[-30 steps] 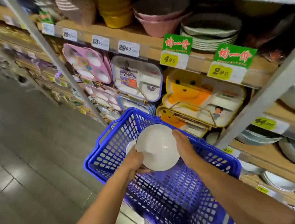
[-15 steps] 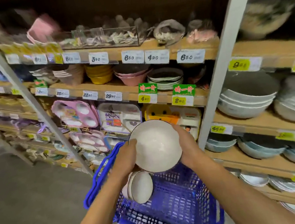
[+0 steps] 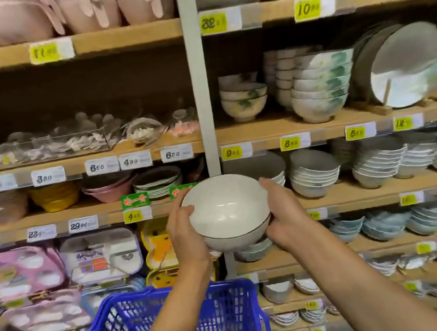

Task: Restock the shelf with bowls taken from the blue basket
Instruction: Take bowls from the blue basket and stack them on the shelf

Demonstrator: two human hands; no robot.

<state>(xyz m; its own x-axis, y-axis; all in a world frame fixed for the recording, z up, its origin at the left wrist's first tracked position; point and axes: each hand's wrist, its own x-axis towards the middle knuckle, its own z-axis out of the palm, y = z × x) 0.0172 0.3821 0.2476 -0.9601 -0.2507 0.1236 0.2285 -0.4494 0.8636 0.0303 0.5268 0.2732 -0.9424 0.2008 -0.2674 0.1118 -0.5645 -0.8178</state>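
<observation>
So we've got the white bowl (image 3: 227, 213) up in the air in both hands, tilted so its inside faces us, right in front of the grey post (image 3: 198, 86) and the front edge of the wooden shelf (image 3: 351, 196). It isn't touching the shelf. Our left hand (image 3: 185, 234) grips the left side, thumb hooked over the rim and the fingers hidden behind. Our right hand (image 3: 282, 212) wraps round the right side, fingers curled against the outside. There's a thin dark line along the bowl's lower rim; we can't tell if that's a second bowl nested underneath. The blue basket (image 3: 224, 319) sits well below our forearms. Just right of the post, stacks of pale bowls (image 3: 313, 173) fill the shelf behind yellow price tags (image 3: 231, 152).
</observation>
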